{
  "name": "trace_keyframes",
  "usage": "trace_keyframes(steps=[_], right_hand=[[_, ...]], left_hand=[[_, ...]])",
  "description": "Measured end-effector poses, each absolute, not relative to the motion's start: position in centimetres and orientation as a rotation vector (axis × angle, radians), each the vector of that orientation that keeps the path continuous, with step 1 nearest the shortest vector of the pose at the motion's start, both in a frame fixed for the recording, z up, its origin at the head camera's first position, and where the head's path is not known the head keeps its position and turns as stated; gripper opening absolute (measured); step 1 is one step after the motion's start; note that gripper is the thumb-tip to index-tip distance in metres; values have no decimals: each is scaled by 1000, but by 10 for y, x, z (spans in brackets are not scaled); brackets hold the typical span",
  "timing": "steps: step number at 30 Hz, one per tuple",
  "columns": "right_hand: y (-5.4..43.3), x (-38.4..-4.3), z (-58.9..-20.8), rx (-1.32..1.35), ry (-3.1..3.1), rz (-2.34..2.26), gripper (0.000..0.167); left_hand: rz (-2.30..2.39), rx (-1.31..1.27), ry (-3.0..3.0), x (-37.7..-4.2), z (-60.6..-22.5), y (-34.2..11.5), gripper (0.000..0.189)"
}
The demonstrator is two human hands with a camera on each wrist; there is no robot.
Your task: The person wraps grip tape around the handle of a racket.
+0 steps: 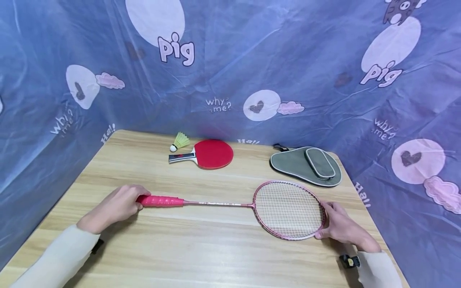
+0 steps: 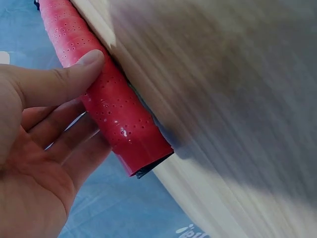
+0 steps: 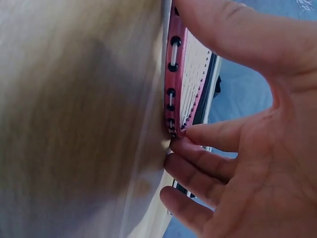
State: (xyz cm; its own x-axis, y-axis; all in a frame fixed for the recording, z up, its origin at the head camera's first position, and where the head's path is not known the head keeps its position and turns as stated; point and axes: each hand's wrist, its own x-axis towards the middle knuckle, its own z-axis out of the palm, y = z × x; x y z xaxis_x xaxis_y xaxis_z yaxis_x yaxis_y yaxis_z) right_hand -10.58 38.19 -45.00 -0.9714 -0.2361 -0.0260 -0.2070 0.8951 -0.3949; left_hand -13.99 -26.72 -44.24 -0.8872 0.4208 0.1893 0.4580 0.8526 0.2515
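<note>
A badminton racket (image 1: 219, 204) lies sideways across the wooden table, its red-pink wrapped handle (image 2: 119, 111) to the left and its strung head to the right. My left hand (image 1: 122, 203) holds the handle near its butt end, thumb on top and fingers on the far side in the left wrist view. At the other end, my right hand (image 1: 340, 225) grips the outer edge of the head between thumb and fingers. Up close in the right wrist view, the pink rim (image 3: 173, 74) runs from the thumb down to the index fingertip.
Behind the racket lie a red table tennis bat (image 1: 214, 154) and a yellow-green shuttlecock (image 1: 180, 141) near the back edge. A grey-green bat case (image 1: 297, 163) rests at the back right. Blue printed cloth (image 1: 223, 72) hangs around the table (image 1: 201, 256).
</note>
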Motion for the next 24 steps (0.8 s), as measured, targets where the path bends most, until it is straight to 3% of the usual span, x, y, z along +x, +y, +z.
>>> trace_keyframes(steps=[17,24], right_hand=[[383,-104,-449,-341,2979,-625,119],[391,-108,-441,-384,3025,-573,104]], left_hand=[[-536,-610,-2943,-146,-445,-267,35],[-639,-626,-2972,-149,-441,-272,31]])
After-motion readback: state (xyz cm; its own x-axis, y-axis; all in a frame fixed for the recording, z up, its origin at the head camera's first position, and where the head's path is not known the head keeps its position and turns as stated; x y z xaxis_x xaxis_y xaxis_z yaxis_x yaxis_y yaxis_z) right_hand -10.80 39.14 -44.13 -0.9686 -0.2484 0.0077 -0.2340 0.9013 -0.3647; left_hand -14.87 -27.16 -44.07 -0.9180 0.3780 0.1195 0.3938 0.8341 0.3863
